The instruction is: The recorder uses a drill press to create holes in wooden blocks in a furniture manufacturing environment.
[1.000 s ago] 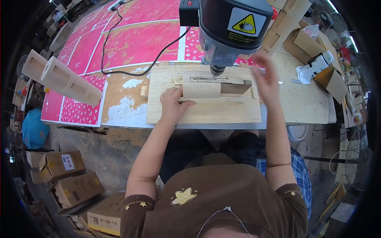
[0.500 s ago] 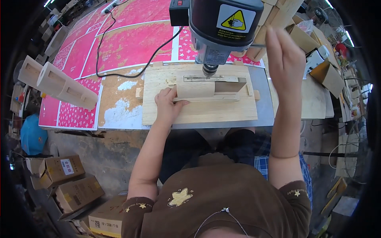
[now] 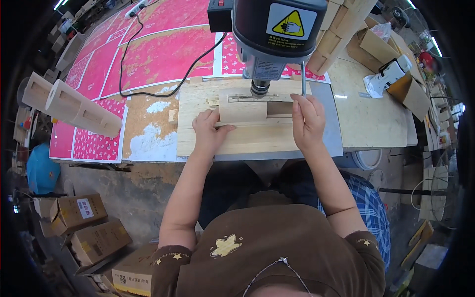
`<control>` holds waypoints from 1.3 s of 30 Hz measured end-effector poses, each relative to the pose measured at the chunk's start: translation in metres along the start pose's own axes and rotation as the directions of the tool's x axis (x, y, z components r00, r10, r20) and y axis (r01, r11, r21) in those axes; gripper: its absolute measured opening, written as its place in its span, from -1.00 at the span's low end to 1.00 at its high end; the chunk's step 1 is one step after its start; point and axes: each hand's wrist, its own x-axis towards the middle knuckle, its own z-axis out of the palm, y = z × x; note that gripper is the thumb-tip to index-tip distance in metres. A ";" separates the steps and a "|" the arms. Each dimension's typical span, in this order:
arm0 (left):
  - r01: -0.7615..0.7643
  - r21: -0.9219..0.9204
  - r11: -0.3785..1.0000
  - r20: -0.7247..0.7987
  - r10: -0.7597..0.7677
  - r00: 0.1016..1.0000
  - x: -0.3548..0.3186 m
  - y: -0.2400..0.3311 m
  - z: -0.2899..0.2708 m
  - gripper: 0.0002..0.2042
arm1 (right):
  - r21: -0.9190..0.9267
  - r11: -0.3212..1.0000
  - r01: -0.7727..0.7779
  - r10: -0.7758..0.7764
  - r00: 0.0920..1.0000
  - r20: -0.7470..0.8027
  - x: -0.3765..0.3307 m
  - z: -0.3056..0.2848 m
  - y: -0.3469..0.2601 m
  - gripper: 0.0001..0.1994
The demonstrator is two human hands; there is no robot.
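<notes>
A dark drill press [image 3: 277, 29] stands over the work, its chuck [image 3: 260, 88] just above the far part of a pale wooden piece [image 3: 242, 111]. That piece has a rounded face and a recessed part at its right, and it lies on a flat wooden board [image 3: 232, 141] with strips along it. My left hand [image 3: 208, 126] grips the piece's left end, with the thumb along the near strip. With closed fingers, my right hand [image 3: 309, 119] holds the lower end of the press's metal feed lever [image 3: 303, 79]. The drill tip cannot be made out.
Hollow wooden pieces [image 3: 84, 109] stand at the left on pink patterned sheeting [image 3: 163, 54]. A black cable [image 3: 185, 79] crosses it. Tall wooden pieces [image 3: 336, 42] rise behind the press at the right, near an open carton [image 3: 371, 49]. Cardboard boxes [image 3: 99, 240] sit on the floor at left.
My right hand has come down and left from its raised place, and the lever now points down toward me. The chuck sits slightly lower. My left hand stays on the wooden piece.
</notes>
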 end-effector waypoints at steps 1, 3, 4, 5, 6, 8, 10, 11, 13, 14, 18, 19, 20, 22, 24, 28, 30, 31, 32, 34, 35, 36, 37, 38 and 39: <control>-0.019 0.021 1.000 -0.007 0.019 1.000 -0.002 -0.002 -0.001 -0.66 | 0.001 1.000 0.002 -0.002 1.000 -0.004 0.002 -0.003 -0.002 -0.89; -0.040 0.047 0.998 -0.019 0.041 0.999 -0.002 -0.003 -0.002 -0.67 | 0.020 0.998 0.064 -0.065 0.998 0.023 0.011 -0.013 -0.005 -0.94; 0.000 0.055 0.998 0.009 0.000 1.000 -0.002 -0.002 -0.003 -0.67 | 0.010 0.997 0.072 -0.072 0.997 -0.031 0.023 -0.020 -0.008 -0.97; 0.042 0.066 0.997 0.038 -0.044 0.998 -0.004 0.000 -0.004 -0.67 | 0.003 0.997 0.076 -0.075 0.994 -0.083 0.040 -0.031 -0.015 -0.95; 0.033 0.054 0.998 0.042 -0.036 0.998 -0.002 0.005 0.000 -0.67 | 0.004 0.999 0.040 -0.040 0.996 -0.074 0.066 -0.044 -0.020 -0.91; 0.029 0.139 0.990 0.036 -0.034 0.999 -0.005 0.010 0.002 -0.63 | 0.011 1.000 -0.028 0.028 0.998 -0.059 0.112 -0.044 -0.020 -0.84; 0.021 0.154 0.988 0.039 -0.028 0.999 -0.007 0.015 0.021 -0.57 | -0.031 0.987 -0.158 0.157 0.987 -0.028 0.156 -0.028 -0.001 -0.77; 0.021 0.172 0.985 0.039 -0.028 0.999 -0.008 0.017 0.027 -0.50 | -0.057 0.963 -0.264 0.264 0.965 -0.004 0.172 -0.020 0.009 -0.75; 0.026 0.139 0.990 0.055 -0.034 0.998 -0.006 0.024 0.032 -0.50 | -0.146 0.967 -0.208 0.214 0.977 0.021 0.182 -0.015 0.022 -0.76; 0.047 0.119 0.992 0.067 -0.056 0.996 -0.006 0.025 0.032 -0.50 | -0.217 0.965 -0.148 0.166 0.984 0.063 0.184 -0.012 0.024 -0.77; 0.076 0.126 0.989 0.070 -0.085 0.994 0.000 0.027 0.034 -0.55 | 0.008 0.992 -0.126 0.126 0.991 0.050 0.159 -0.038 0.008 -0.76; 0.072 0.119 0.990 0.061 -0.080 0.995 0.001 0.027 0.031 -0.55 | 0.021 0.994 -0.105 0.104 0.993 0.049 0.148 -0.046 -0.009 -0.77; 0.065 0.110 0.992 0.053 -0.071 0.996 0.002 0.026 0.030 -0.55 | 0.054 0.989 -0.138 0.134 0.988 0.073 0.133 -0.050 -0.019 -0.79; 0.066 0.111 0.992 0.059 -0.073 0.996 0.003 0.024 0.026 -0.55 | 0.059 0.985 -0.160 0.153 0.982 0.108 0.100 -0.053 -0.032 -0.84; 0.078 0.142 0.987 0.046 -0.086 0.995 -0.001 0.018 0.018 -0.55 | 0.066 0.990 -0.125 0.117 0.986 0.117 0.068 -0.043 -0.038 -0.91; 0.052 0.177 0.983 0.030 -0.058 0.998 -0.003 0.017 0.037 -0.53 | 0.088 0.996 -0.005 0.004 1.000 0.013 0.023 -0.025 -0.014 -0.95; 0.032 0.159 0.987 0.002 -0.033 0.999 -0.003 0.022 0.042 -0.52 | 0.101 0.995 0.029 -0.026 0.999 -0.028 0.007 -0.009 0.004 -0.94; 0.021 0.117 0.993 0.005 -0.021 1.000 -0.004 0.024 0.040 -0.52 | 0.095 0.993 0.067 -0.062 0.997 -0.051 0.003 -0.001 0.009 -0.94; 0.008 0.124 0.992 -0.012 -0.007 1.000 -0.006 0.024 0.038 -0.52 | 0.078 0.992 0.099 -0.094 0.993 -0.072 0.000 0.003 0.012 -0.94; 0.034 0.143 0.989 0.002 -0.035 0.999 -0.009 0.023 0.037 -0.51 | 0.111 0.988 0.109 -0.100 0.992 -0.082 -0.003 0.007 0.014 -0.96; 0.016 0.142 0.990 -0.003 -0.016 1.000 -0.011 0.022 0.036 -0.51 | 0.139 0.985 0.101 -0.091 0.993 -0.075 -0.002 0.006 0.013 -0.97; 0.020 0.157 0.987 -0.002 -0.020 1.000 -0.011 0.021 0.036 -0.51 | 0.129 0.985 0.111 -0.099 0.991 -0.093 0.000 0.004 0.010 -0.97; 0.023 0.170 0.985 0.003 -0.024 1.000 -0.012 0.020 0.036 -0.50 | 0.116 0.986 0.123 -0.114 0.990 -0.080 0.004 -0.001 0.005 -0.97; 0.005 0.168 0.986 -0.002 -0.005 1.000 -0.013 0.020 0.035 -0.50 | 0.104 0.985 0.137 -0.131 0.989 -0.065 0.010 -0.007 0.001 -0.95; 0.008 0.180 0.984 0.001 -0.009 1.000 -0.014 0.019 0.034 -0.48 | 0.096 0.984 0.147 -0.140 0.987 -0.078 0.021 -0.012 -0.002 -0.95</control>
